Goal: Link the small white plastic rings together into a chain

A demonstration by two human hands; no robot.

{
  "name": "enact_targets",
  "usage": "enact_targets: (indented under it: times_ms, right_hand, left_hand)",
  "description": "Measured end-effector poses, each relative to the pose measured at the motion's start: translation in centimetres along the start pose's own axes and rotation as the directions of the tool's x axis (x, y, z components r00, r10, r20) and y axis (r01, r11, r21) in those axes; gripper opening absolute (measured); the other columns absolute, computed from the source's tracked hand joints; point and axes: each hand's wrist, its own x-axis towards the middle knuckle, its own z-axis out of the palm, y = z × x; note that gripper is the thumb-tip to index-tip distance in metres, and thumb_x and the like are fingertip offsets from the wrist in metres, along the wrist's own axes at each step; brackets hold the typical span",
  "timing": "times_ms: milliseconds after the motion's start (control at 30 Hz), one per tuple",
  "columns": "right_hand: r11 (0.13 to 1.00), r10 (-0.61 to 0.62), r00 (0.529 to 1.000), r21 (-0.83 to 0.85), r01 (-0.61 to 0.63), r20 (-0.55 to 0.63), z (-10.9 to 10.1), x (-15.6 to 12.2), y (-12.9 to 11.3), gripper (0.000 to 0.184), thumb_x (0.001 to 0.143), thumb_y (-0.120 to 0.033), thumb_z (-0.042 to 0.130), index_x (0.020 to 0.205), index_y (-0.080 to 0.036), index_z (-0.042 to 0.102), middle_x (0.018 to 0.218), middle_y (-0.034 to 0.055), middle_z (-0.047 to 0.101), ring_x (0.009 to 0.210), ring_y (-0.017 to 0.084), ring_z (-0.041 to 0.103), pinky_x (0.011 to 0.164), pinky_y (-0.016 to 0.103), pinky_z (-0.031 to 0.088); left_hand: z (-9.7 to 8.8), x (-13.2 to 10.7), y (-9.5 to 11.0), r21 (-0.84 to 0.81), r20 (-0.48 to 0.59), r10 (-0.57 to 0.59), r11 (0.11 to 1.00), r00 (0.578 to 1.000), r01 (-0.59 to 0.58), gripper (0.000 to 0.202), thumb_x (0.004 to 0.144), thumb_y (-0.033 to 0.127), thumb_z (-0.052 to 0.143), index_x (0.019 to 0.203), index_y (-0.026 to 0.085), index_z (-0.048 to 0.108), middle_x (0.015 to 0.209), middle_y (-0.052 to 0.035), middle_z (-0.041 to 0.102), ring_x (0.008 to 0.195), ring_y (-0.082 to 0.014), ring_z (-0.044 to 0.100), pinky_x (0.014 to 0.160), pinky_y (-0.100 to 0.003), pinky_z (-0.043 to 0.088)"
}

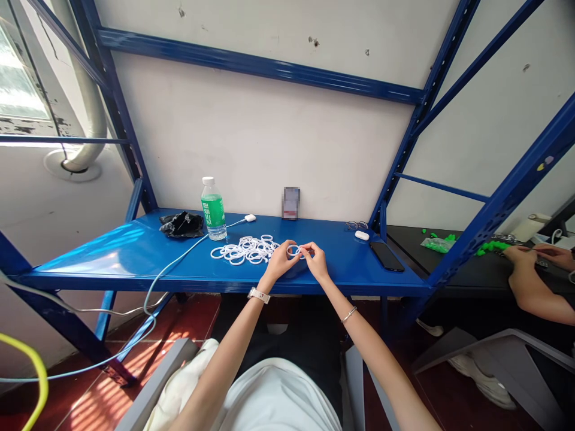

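Note:
Between my two hands is a white ring [293, 250], held up just over the front part of the blue table. My left hand [282, 258] pinches its left side with closed fingers. On the opposite side, the fingertips of my right hand [314, 258] are pressed together on the same ring. Just left of my hands lies a loose pile of white rings [247, 249], several of them overlapping. Whether the held ring is whole or has a gap is too small to tell.
Behind the pile stand a water bottle [213, 209] and a crumpled black bag [182, 225]. A propped phone [291, 203] leans at the wall. Glasses [356, 225], a white earbud case [362, 236] and a dark phone [386, 256] lie right. A co-worker's hands [521, 257] are at the neighbouring table.

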Motion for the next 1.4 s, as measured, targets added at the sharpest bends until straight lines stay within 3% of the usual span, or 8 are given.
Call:
enact_targets:
  times_ms: [133,367,667,1400]
  right_hand:
    - [1.000,0.025,0.997,-0.017,-0.026,-0.067,0.0,0.0,0.2,0.029,0.085,-0.048,0.055,0.083,-0.020,0.063,0.082,0.0051,0.068,0.076,0.019,0.064,0.067,0.031,0.051]
    - [1.000,0.001,0.999,-0.005,-0.001,-0.046,0.0,0.0,-0.2,0.026,0.086,-0.045,0.056,0.085,-0.020,0.064,0.085,0.0054,0.068,0.078,0.019,0.063,0.067,0.030,0.050]
    - [0.996,0.053,0.998,0.068,-0.050,-0.041,0.1,0.1,0.3,0.027,0.086,-0.045,0.056,0.093,-0.020,0.065,0.092,0.0067,0.069,0.084,0.020,0.065,0.069,0.030,0.052]
    - [0.997,0.038,0.999,0.073,-0.037,-0.012,0.0,0.1,0.6,0.020,0.084,-0.040,0.057,0.081,-0.021,0.062,0.083,0.0038,0.065,0.077,0.018,0.061,0.067,0.028,0.049]
  left_hand:
    - [-0.1,0.0,0.2,-0.013,-0.017,-0.031,0.999,0.999,0.030,0.033,0.086,0.041,0.057,0.110,0.019,0.055,0.083,-0.0026,0.061,0.070,-0.0155,0.057,0.062,-0.027,0.046]
    - [0.0,0.0,-0.1,-0.014,-0.027,-0.020,1.000,0.999,0.020,0.037,0.089,0.042,0.055,0.118,0.019,0.056,0.095,-0.0061,0.064,0.076,-0.0167,0.060,0.066,-0.029,0.049]
    - [0.2,0.2,-0.7,-0.025,-0.053,0.021,0.999,0.998,-0.022,0.039,0.089,0.046,0.056,0.117,0.019,0.054,0.090,-0.0043,0.061,0.073,-0.0156,0.059,0.064,-0.028,0.049]
    - [-0.1,0.2,-0.2,-0.020,-0.073,0.000,1.000,0.997,-0.002,0.037,0.082,0.044,0.064,0.107,0.017,0.059,0.078,-0.0023,0.062,0.067,-0.0156,0.058,0.061,-0.027,0.046]
